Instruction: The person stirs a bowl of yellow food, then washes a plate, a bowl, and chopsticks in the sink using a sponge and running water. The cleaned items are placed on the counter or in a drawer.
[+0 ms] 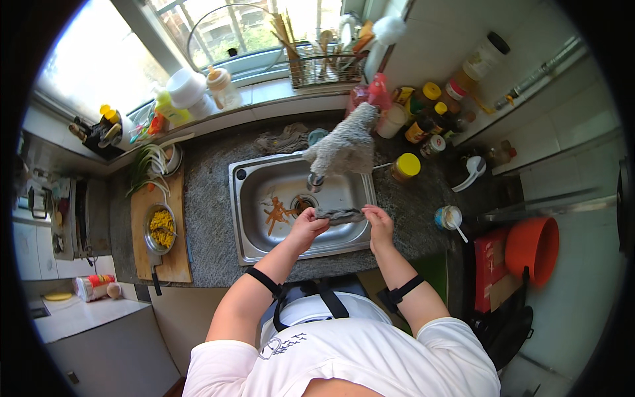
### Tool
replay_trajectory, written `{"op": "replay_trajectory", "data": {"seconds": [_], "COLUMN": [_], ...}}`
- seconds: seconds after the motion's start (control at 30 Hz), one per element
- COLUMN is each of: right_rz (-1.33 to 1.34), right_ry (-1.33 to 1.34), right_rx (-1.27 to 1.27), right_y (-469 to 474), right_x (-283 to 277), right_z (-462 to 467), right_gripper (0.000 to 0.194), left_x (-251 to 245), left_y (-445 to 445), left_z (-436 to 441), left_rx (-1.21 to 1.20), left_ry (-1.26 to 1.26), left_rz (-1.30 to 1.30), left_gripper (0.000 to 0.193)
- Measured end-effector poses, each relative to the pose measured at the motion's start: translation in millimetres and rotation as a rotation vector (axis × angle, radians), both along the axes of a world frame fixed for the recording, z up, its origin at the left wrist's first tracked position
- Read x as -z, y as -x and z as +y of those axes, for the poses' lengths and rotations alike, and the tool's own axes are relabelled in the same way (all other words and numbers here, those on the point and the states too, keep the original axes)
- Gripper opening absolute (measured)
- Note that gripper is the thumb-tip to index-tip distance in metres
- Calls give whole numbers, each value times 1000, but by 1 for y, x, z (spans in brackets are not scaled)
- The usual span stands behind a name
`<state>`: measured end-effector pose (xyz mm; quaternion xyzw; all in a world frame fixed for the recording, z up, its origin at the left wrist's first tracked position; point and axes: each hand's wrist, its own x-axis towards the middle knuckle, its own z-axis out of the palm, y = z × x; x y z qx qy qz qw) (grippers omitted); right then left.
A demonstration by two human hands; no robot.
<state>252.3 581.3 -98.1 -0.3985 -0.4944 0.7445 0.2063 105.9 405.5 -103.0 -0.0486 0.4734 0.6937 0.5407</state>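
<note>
A folded grey cloth (339, 215) is stretched between my two hands above the near part of a stainless steel sink (322, 248). My left hand (306, 228) pinches its left end, and the fingers of my right hand (378, 223) pinch its right end. Orange peelings (277, 214) lie in the basin beside and over the drain (303, 202). A shaggy light grey cloth (345, 144) is draped over the faucet, whose spout end (315, 182) shows below it. Behind the sink lies a crumpled dark cloth (284, 139).
Left of the sink, a wooden board (139, 213) bears a metal bowl of yellow food (161, 228) and a knife (156, 280). Right stand a yellow-lidded jar (406, 166), an open jar with a spoon (448, 217) and an orange bowl (533, 250). Bottles crowd the back right corner.
</note>
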Motion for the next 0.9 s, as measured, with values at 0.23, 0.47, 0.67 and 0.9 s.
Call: {"op": "replay_trajectory", "data": {"seconds": [0.23, 0.47, 0.67, 0.9], "right_rz": [40, -53, -133, -219], "right_ry": [-243, -519, -309, -376], "right_rx": [-359, -598, -561, -563], "right_y": [-31, -28, -83, -128], "right_x": [-10, -11, -39, -76], "right_z": [23, 27, 63, 80], "right_gripper": [30, 34, 21, 22], "left_x": [-23, -53, -57, -58], "left_y": [-22, -30, -50, -96], "left_z": [38, 66, 82, 122], "left_rx": [182, 621, 573, 728], "left_ry": [57, 81, 16, -308], "left_rz": [250, 868, 860, 554], "left_gripper": [37, 31, 28, 29]}}
